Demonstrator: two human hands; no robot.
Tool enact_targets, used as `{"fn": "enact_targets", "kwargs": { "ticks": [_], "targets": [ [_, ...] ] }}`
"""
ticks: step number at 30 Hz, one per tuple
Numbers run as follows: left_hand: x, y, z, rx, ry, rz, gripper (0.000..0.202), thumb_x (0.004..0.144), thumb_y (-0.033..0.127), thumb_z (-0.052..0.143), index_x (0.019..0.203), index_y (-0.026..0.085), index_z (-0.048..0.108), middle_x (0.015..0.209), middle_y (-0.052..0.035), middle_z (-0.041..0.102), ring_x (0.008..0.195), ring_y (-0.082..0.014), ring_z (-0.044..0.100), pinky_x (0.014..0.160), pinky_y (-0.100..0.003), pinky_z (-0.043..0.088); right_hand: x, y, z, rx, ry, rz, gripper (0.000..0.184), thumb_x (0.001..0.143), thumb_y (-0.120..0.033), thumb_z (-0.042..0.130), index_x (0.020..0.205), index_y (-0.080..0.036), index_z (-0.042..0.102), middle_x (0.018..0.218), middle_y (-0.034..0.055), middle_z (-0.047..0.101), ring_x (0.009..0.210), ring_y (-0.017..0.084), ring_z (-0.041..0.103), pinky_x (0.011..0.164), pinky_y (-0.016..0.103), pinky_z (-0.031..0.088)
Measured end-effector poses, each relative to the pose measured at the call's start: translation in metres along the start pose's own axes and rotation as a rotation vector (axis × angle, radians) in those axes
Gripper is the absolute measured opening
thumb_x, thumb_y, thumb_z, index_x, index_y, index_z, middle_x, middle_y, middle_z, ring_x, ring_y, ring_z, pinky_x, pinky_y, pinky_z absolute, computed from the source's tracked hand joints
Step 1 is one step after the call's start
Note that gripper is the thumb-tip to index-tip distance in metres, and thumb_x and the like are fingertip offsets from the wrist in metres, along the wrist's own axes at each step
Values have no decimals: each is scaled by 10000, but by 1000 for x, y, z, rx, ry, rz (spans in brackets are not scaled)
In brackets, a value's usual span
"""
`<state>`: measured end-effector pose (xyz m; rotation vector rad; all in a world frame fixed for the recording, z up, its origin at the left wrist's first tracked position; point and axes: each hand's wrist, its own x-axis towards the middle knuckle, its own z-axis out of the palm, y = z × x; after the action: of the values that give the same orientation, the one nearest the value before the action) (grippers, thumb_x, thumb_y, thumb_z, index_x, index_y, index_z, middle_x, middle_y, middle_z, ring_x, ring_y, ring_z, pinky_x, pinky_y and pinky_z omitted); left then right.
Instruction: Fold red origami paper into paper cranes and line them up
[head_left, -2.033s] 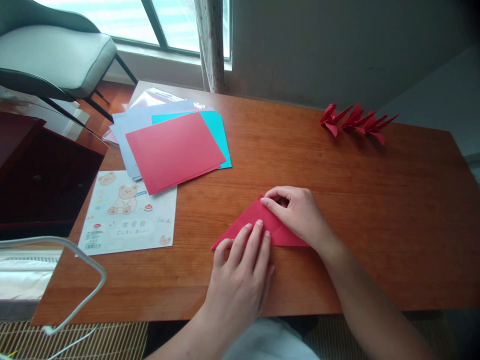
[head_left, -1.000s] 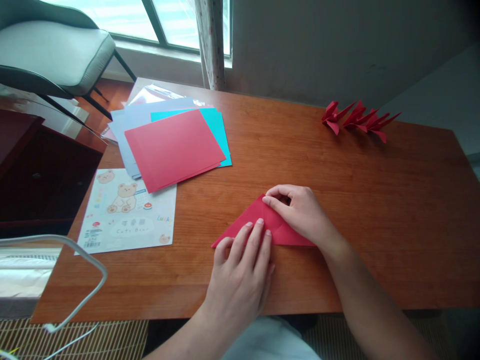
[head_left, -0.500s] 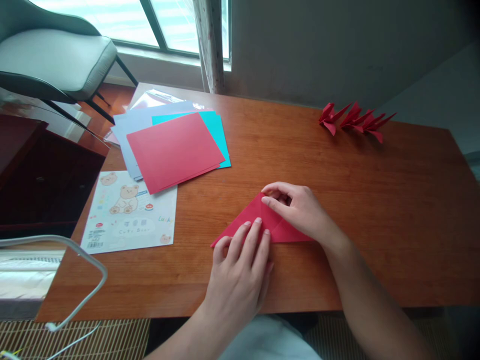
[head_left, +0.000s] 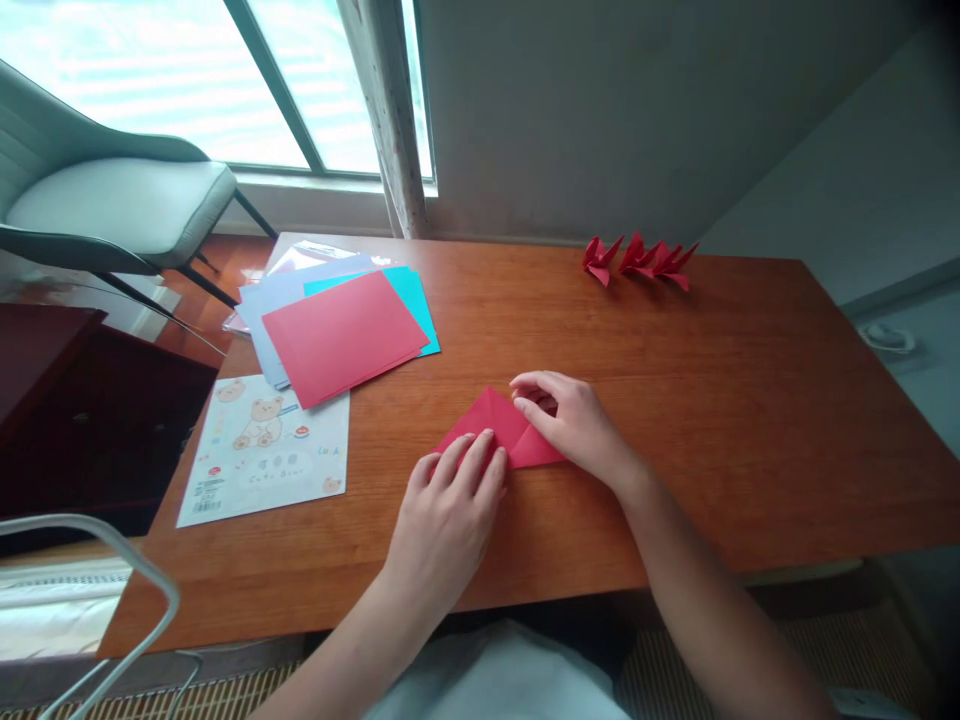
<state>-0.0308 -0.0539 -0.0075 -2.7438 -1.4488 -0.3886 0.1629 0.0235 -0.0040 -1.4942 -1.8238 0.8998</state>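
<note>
A folded red paper, triangular with crease lines, lies on the wooden table in front of me. My left hand rests flat over its lower left part, fingers stretched out and pressing it down. At the paper's right slanted edge is my right hand, its fingers curled and its thumb close to the index finger. The exact hold of those fingertips is partly hidden. The paper's top point shows bare between the two hands.
Three folded red paper figures, shaped like cranes, stand at the table's back edge. To the left lie red sheets, a turquoise sheet, pale sheets and a bear-printed packet. A white cable hangs at the lower left.
My right hand has moved off the paper's top point, down along its right edge. My left hand still presses the paper. The whole view has shifted and turned slightly.
</note>
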Motion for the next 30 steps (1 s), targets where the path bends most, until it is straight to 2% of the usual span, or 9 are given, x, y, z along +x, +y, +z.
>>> {"fn": "enact_targets", "kwargs": {
  "ticks": [3, 8, 11, 14, 17, 19, 22, 25, 30],
  "targets": [
    [5, -11, -2, 29, -13, 69, 371, 942, 99, 469, 1268, 173, 631, 1379, -109, 616, 1187, -254, 610, 885, -374, 478, -10, -1, 0, 52, 22, 27, 168, 874, -197, 602, 1021, -206, 681, 953, 46, 742, 840, 167, 696, 745, 286, 562],
    [7, -16, -3, 38, 41, 115, 364, 925, 67, 472, 1233, 160, 641, 1319, -107, 651, 1154, -254, 622, 898, -379, 498, -28, 0, 5, 211, 57, 120, 225, 856, -232, 627, 1075, -196, 663, 957, 65, 737, 855, 175, 706, 746, 293, 580],
    [4, -15, -2, 11, 69, 105, 348, 911, 69, 502, 1213, 170, 643, 1282, -113, 664, 1148, -259, 620, 907, -381, 503, -36, 5, 8, 251, 149, 124, 256, 854, -243, 628, 1105, -195, 644, 1022, 87, 727, 903, 186, 706, 795, 317, 588],
    [-4, -14, -1, -89, 87, -13, 226, 925, 130, 521, 1083, 190, 671, 1084, -84, 722, 955, -229, 673, 805, -340, 523, -41, 4, 8, 194, 234, 93, 287, 856, -230, 623, 1142, -203, 628, 1111, 101, 711, 982, 202, 695, 862, 353, 581],
    [-14, -14, -2, -332, 63, -189, 156, 959, 219, 504, 1000, 203, 654, 848, -24, 718, 672, -150, 654, 619, -256, 492, -47, -5, 5, 134, 181, 42, 329, 861, -206, 621, 1189, -228, 610, 1081, 73, 723, 996, 204, 690, 917, 381, 558],
    [-18, -16, -5, -516, 34, -289, 143, 964, 273, 511, 1001, 207, 632, 786, -1, 705, 590, -121, 623, 576, -230, 472, -53, -15, 3, 83, 132, -23, 349, 855, -181, 631, 1197, -247, 606, 1021, 44, 728, 986, 202, 683, 951, 390, 531],
    [-19, -18, -12, -737, -3, -379, 156, 958, 342, 527, 982, 210, 608, 789, -5, 705, 614, -128, 633, 585, -227, 478, -62, -29, 4, 32, 39, -122, 341, 842, -153, 646, 1165, -262, 629, 1017, 32, 709, 975, 199, 667, 937, 365, 518],
    [-18, -18, -17, -850, -38, -386, 158, 955, 342, 526, 970, 209, 611, 781, -4, 697, 618, -126, 619, 581, -225, 473, -69, -36, 12, 79, 3, -122, 391, 844, -157, 652, 1217, -264, 610, 1007, 26, 702, 920, 184, 666, 876, 325, 532],
    [-19, -19, -16, -948, -22, -419, 166, 934, 349, 560, 955, 199, 627, 803, -12, 692, 655, -131, 634, 609, -234, 510, -74, -38, 21, 119, 8, -63, 98, 901, -235, 596, 927, -228, 691, 929, 53, 720, 841, 207, 662, 799, 333, 535]
  ]
}}
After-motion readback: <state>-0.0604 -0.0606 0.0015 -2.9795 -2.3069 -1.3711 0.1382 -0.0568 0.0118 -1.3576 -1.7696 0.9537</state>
